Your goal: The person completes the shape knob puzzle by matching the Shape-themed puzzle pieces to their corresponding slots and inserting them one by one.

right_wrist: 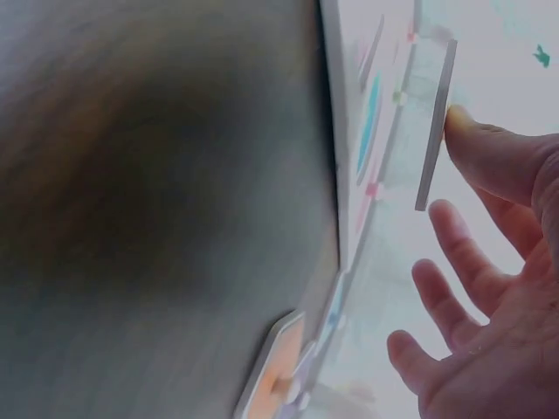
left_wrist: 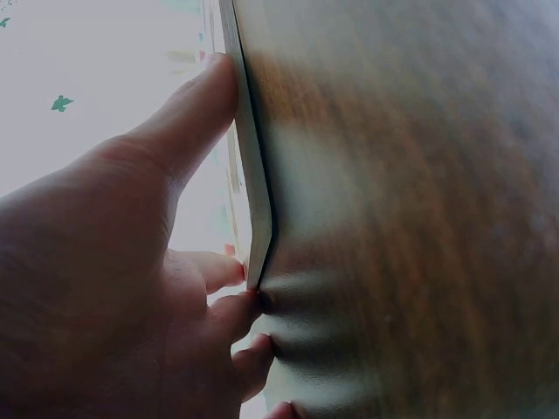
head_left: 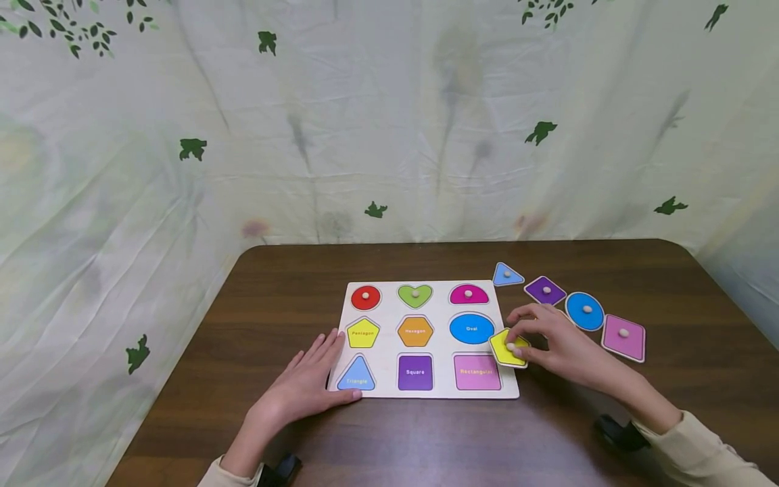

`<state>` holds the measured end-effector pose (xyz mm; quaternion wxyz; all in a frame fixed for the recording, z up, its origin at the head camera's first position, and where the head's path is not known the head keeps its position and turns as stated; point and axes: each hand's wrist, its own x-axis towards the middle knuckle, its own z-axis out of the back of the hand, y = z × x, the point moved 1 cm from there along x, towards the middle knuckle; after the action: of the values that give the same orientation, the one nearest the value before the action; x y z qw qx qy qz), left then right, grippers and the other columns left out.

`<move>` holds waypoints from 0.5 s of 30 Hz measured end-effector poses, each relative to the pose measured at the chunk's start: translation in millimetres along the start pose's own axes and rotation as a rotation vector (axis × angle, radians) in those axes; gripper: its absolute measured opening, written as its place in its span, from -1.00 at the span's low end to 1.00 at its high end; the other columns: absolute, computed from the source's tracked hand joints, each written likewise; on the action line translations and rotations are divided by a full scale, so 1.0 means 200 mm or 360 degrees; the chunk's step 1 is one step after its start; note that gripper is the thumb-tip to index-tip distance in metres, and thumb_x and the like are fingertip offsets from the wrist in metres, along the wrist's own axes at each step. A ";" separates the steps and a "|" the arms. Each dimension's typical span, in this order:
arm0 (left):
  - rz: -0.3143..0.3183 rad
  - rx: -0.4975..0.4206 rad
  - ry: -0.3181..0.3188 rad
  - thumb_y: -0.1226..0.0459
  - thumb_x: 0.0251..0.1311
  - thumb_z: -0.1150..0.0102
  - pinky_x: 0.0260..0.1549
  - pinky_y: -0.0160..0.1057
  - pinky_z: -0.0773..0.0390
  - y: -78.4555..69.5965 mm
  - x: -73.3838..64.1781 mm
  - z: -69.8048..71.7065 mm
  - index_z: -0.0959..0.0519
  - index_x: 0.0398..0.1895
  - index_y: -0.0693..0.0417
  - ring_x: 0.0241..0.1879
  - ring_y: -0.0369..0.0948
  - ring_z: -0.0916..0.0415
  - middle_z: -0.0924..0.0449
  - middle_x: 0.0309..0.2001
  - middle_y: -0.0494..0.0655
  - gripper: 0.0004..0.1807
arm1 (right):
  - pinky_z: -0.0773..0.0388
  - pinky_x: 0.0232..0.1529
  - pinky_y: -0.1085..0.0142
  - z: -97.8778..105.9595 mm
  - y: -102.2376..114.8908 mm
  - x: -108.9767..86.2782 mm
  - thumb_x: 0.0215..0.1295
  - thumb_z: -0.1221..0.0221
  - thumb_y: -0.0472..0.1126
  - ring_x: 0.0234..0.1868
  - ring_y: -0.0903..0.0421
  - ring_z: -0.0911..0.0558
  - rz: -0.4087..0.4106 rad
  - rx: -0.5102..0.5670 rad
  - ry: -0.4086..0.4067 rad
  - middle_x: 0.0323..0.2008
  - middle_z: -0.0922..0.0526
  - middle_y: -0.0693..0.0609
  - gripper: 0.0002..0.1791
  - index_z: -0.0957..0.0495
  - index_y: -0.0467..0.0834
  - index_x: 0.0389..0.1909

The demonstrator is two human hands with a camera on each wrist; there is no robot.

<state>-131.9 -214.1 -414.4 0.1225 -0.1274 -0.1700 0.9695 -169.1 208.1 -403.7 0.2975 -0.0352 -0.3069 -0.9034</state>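
A white shape puzzle board [head_left: 385, 362] lies on the table. My right hand [head_left: 562, 341] pinches the knob of a yellow pentagon piece [head_left: 504, 350], which overlaps the board's right edge in the head view. From the right wrist, that pentagon piece [right_wrist: 438, 127] shows edge-on, raised off the board [right_wrist: 342, 131]. My left hand [head_left: 307, 379] rests at the board's left edge, thumb on its lower left corner and fingers spread. Knobbed red circle [head_left: 366, 306], green heart [head_left: 408, 301] and magenta semicircle [head_left: 477, 299] pieces sit in the top row.
Right of the board lie a blue triangle piece [head_left: 502, 279], a purple square piece [head_left: 540, 284], a blue oval piece [head_left: 578, 301] and a pink rectangle piece [head_left: 634, 345]. The brown table [head_left: 292, 270] has a patterned white curtain [head_left: 389, 122] behind it.
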 end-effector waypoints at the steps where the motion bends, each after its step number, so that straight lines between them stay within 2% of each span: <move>1: 0.0001 -0.0001 -0.0001 -0.36 -0.01 -0.24 0.36 0.25 0.04 0.00 0.00 0.00 -0.01 0.57 0.07 0.52 0.03 0.18 0.06 0.56 0.01 0.20 | -0.53 -0.02 -0.04 0.00 0.01 0.01 0.06 -0.47 -0.18 0.07 -0.02 -0.48 0.0008 0.0003 0.0003 -0.02 -0.56 0.04 -0.75 -0.66 0.20 -0.30; 5: 0.0009 -0.0003 0.0001 -0.36 -0.02 -0.24 0.37 0.25 0.04 0.00 0.00 0.00 -0.01 0.57 0.07 0.52 0.03 0.18 0.06 0.55 0.01 0.20 | -0.60 -0.04 0.08 -0.02 0.04 0.05 0.08 -0.46 -0.17 0.09 0.00 -0.49 0.0025 0.0029 -0.0001 -0.01 -0.56 0.03 -0.77 -0.67 0.18 -0.29; 15: 0.0027 -0.0009 0.0006 -0.37 -0.03 -0.25 0.37 0.24 0.05 0.00 0.00 -0.01 -0.01 0.57 0.05 0.52 0.02 0.18 0.06 0.56 0.00 0.21 | -0.58 -0.03 0.00 -0.08 0.09 0.12 0.09 -0.45 -0.23 0.15 -0.03 -0.41 -0.0013 0.0083 -0.0063 0.04 -0.53 0.01 -0.74 -0.65 0.18 -0.29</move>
<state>-131.3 -213.5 -415.4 0.1142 -0.1310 -0.1715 0.9697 -177.3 174.5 -400.2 0.2885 -0.0439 -0.3364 -0.8954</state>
